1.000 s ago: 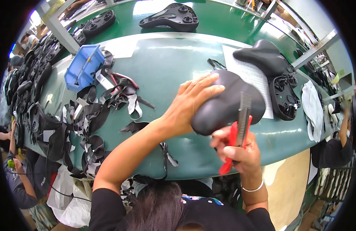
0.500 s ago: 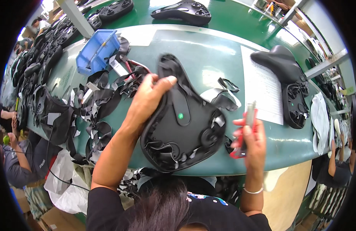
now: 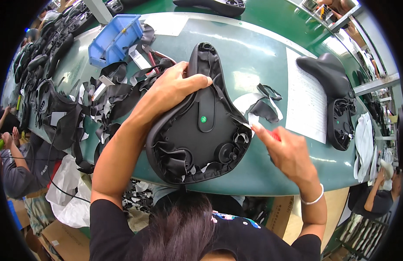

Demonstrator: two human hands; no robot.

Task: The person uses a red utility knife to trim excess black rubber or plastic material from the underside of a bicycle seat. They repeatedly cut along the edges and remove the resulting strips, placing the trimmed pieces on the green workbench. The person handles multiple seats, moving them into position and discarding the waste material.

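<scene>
One saddle: underside up, by the table's near edge.
Left hand: fingers gripping the narrow end.
Right hand: fingers curled round a mostly hidden red tool, by the right rim.
Room: table stretches beyond; scraps crowd left.

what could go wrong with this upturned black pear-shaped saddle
The red hand tool, mostly hidden in the right hand by the rim of the saddle, could scratch it. The left hand grips near the narrow end, so the wide end might pivot. Loose black fabric scraps alongside might snag.
</scene>
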